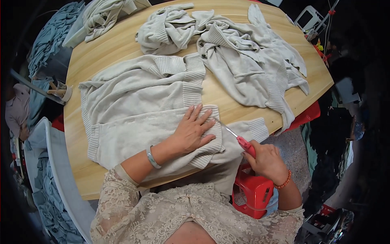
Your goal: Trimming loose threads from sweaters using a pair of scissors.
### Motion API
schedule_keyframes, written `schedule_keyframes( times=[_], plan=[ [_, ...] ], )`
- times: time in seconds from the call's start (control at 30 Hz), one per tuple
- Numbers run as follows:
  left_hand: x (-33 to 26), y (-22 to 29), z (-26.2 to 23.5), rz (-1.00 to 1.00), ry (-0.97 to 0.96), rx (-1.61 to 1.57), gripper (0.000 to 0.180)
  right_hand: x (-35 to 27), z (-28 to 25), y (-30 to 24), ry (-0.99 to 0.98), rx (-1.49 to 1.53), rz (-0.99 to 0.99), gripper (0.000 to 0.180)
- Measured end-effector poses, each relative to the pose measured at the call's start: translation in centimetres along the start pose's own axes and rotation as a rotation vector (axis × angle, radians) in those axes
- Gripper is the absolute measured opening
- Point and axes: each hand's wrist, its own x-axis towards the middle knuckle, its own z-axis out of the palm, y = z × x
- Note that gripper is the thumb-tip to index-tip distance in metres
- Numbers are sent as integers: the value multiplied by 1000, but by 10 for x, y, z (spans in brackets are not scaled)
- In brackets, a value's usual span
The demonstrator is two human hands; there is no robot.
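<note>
A pale grey knit sweater [142, 95] with ribbed bands lies spread on the wooden table [77, 179] in front of me. My left hand [193, 132] presses flat on it, fingers spread over the ribbed edge at its right side. In my right hand [266, 160] is a tool with a pink handle [246, 145] and a thin metal shaft; its exact kind is not clear. The shaft slants up and left, with its tip at the ribbed edge beside my left fingertips. A sleeve with a ribbed cuff [256, 129] lies just beyond the shaft.
More grey knits, one crumpled [166, 32] and one larger [243, 69], lie across the table's far side. A white bin [61, 175] holds blue-grey clothes at left. A red object [254, 195] sits below the table edge near my right forearm.
</note>
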Motion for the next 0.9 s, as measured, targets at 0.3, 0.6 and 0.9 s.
schedule_keyframes(
  times=[0.3, 0.6, 0.9],
  plan=[
    [-6, -1, 0, -24, 8, -64, 50, 7, 0, 11, 8, 32, -8, 31],
    [-4, -3, 3, 20, 32, -64, 46, 14, -2, -14, -40, 112, -132, 30],
    [-9, -5, 14, 32, 103, -29, 50, 51, -3, -45, -5, 59, -311, 30]
  ],
)
